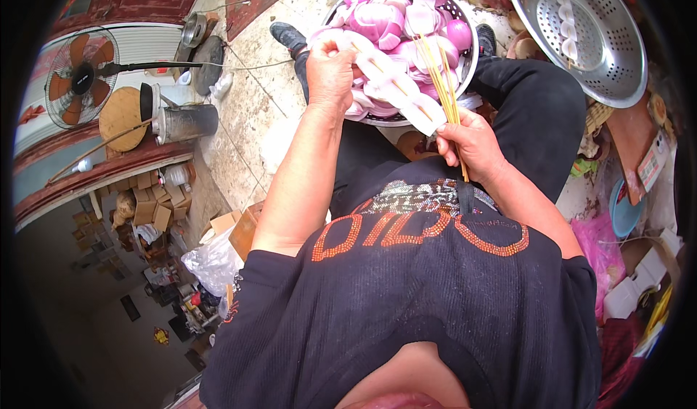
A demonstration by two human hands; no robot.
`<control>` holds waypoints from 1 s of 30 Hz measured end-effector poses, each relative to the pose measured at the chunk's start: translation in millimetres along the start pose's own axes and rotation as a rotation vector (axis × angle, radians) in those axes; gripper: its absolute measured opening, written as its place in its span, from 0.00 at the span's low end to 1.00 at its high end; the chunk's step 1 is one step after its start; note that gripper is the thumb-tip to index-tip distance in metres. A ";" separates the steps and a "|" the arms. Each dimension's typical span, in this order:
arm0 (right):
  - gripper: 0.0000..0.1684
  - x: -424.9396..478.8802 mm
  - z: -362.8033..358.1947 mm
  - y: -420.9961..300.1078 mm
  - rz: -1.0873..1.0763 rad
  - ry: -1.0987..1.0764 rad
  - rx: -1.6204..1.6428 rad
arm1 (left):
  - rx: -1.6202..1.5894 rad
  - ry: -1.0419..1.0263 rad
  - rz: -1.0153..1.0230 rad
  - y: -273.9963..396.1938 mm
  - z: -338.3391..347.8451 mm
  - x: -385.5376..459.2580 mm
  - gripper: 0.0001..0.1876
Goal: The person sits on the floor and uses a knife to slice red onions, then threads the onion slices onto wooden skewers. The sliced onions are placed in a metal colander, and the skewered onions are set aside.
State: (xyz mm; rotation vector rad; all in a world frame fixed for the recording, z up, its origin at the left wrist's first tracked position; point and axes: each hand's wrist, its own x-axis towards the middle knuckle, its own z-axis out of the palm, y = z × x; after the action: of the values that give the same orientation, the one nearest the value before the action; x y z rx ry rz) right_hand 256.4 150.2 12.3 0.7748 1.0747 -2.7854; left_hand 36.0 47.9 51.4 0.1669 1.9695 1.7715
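Observation:
Between the knees stands a colander (472, 63) heaped with cut red onion pieces (375, 20). Above it my left hand (331, 71) grips the far end of a skewer of pale onion pieces (397, 85), which slants down to the right. My right hand (468, 142) is closed around a bundle of thin bamboo skewers (440, 77), its thumb at the near end of the threaded onion. At the upper right, a larger perforated metal colander (626, 55) holds another skewer of onion pieces (567, 25).
A standing fan (83, 78), a metal pot (188, 123) and a round board (124, 118) are at the left. Cardboard boxes (155, 202) and a clear plastic bag (215, 259) lie lower left. On the right are a blue basin (625, 210), a pink plastic bag (601, 259) and a phone (653, 161).

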 end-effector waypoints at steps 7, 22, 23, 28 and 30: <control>0.05 -0.5 -0.6 2.6 -0.012 0.016 0.013 | -0.062 -0.060 -0.041 1.6 -3.1 -2.6 0.07; 0.05 0.1 1.4 6.3 -0.024 0.042 0.025 | -0.060 -0.106 -0.149 0.8 -5.2 -5.2 0.07; 0.05 -0.2 2.3 6.1 -0.021 0.048 0.025 | -0.067 -0.117 -0.163 0.6 -3.5 -6.7 0.08; 0.04 4.9 2.6 7.0 -0.051 0.068 0.019 | -0.099 -0.094 -0.140 -2.4 3.6 -7.1 0.08; 0.04 6.5 1.6 7.0 -0.055 0.062 0.020 | -0.096 -0.088 -0.120 -2.9 4.3 -5.6 0.09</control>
State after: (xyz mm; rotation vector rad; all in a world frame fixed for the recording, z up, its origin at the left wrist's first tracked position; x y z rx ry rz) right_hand 251.5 144.7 6.0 0.8521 1.0956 -2.8400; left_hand 43.3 49.1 49.9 0.0911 1.7902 1.7470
